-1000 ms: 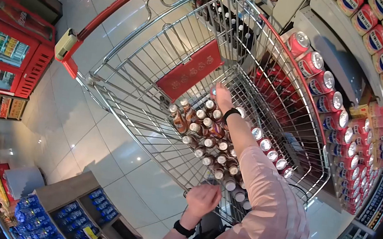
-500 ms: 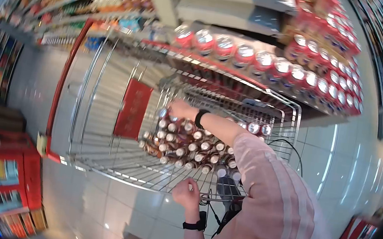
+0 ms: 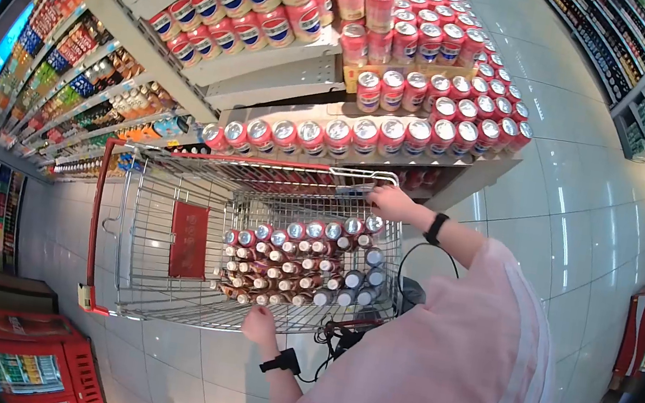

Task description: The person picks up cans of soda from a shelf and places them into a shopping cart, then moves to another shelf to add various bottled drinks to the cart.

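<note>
At the cart's (image 3: 189,242) far right corner: my right hand (image 3: 391,203), now off the cans (image 3: 295,229), curled, grip unclear. Left hand (image 3: 261,325) half-curled, cart's near side, hold unclear. Cans stand released beyond bottles (image 3: 288,268).

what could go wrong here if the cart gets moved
1. The row of pink cans stands along the display's edge, close beside the cart; a bump might knock some off.
2. The bottles stand upright in the cart with space beside them, so a sharp turn could tip a few.
3. Black cable hangs between the person and the cart, near its side, and might snag on the wire frame.
</note>
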The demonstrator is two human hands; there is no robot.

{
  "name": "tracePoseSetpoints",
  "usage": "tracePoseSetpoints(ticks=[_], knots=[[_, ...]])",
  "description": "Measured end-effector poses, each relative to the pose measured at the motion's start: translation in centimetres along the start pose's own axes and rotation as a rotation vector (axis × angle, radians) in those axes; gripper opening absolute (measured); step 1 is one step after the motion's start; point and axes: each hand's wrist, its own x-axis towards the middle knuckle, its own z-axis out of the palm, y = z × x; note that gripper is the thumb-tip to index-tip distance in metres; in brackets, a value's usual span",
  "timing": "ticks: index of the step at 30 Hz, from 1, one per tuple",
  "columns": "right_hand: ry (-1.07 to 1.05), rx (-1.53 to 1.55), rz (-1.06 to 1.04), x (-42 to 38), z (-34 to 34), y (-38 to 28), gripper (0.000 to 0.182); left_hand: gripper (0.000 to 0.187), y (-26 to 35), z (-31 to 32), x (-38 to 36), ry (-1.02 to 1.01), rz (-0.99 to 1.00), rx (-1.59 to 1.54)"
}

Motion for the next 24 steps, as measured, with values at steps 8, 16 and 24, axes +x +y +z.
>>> tracePoseSetpoints(ticks=[8,16,24], knots=[[0.778,-0.116,0.357,-1.3,-11.2,10.8,0.027,0.022,0.8,-1.7,0.4,-0.301,-0.023,0.093],[0.118,-0.253,0.78,2.5,-15.2,19.1,0.07,0.02,0.8,-1.3,0.2,-0.262,-0.043,0.095],[0.213,-0.234,0.673,2.5,-14.5,20.3,0.067,0.019,1.1,-1.7,-0.1,-0.219,-0.048,0.082]])
